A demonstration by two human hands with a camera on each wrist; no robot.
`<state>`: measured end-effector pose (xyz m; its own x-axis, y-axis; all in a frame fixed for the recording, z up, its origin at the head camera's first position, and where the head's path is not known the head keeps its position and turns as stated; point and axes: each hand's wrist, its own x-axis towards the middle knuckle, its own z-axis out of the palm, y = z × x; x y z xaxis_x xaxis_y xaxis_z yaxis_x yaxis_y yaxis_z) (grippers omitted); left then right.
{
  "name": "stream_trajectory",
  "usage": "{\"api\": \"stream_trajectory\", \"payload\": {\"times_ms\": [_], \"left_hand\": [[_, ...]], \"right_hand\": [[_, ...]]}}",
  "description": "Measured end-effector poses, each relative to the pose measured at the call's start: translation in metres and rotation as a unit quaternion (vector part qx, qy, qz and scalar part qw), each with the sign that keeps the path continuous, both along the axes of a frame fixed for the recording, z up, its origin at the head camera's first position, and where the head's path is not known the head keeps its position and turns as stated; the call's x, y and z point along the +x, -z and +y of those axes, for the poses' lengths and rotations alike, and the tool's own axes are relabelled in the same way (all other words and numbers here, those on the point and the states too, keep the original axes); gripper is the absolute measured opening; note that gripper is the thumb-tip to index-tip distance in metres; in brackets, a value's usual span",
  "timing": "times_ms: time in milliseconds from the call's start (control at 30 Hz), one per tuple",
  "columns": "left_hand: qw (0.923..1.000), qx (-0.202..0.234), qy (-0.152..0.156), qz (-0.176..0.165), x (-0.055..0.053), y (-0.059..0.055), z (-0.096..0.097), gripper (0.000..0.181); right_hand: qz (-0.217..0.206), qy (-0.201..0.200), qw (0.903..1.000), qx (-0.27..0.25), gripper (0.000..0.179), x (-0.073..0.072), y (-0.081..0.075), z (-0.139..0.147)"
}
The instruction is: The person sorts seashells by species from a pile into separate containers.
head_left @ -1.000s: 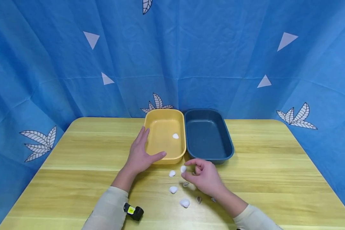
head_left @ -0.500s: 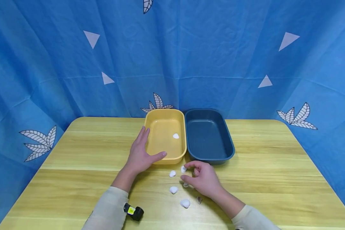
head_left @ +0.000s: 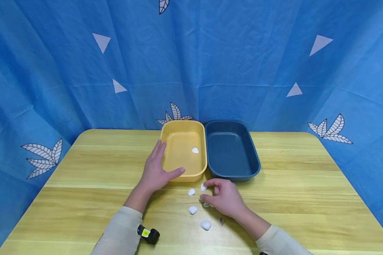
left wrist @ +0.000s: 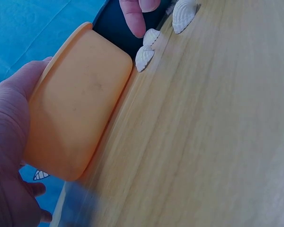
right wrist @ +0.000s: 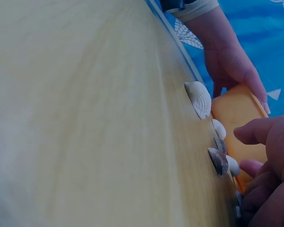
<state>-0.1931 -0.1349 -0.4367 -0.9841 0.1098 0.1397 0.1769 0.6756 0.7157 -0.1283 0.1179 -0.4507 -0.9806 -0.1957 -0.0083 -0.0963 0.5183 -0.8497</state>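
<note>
The left hand (head_left: pixel 155 173) is resting, spread, against a yellow rectangular plastic bin (head_left: pixel 182 150); the right hand (head_left: pixel 228 199), half open and empty, is hovering by a white ridged seashell (head_left: pixel 203 188) lying nearer on the tabletop (head_left: pixel 293 187). Misaligned pinching could be skidding it into another white shell (head_left: pixel 191 192) leftward.

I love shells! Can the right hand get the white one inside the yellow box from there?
Probably yes: the right hand is near the yellow box, the top is open, and the left hand doesn't cover the white shell.
</note>
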Motion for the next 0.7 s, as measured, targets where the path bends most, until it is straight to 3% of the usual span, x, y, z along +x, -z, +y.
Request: {"api": "stream_trajectory", "payload": {"times_ms": [300, 700], "left_hand": [[1.0000, 0.000, 0.000, 0.000, -0.0005, 0.0005, -0.0001, 0.118], [1.0000, 0.000, -0.002, -0.004, -0.0006, -0.0004, 0.0005, 0.117]], "right_hand": [[0.004, 0.009, 0.9999, -0.012, 0.024, -0.0007, -0.0005, 0.0009], [0.024, 0.040, 0.9973, 0.056, 0.026, -0.0022, -0.0016, -0.0029]]}}
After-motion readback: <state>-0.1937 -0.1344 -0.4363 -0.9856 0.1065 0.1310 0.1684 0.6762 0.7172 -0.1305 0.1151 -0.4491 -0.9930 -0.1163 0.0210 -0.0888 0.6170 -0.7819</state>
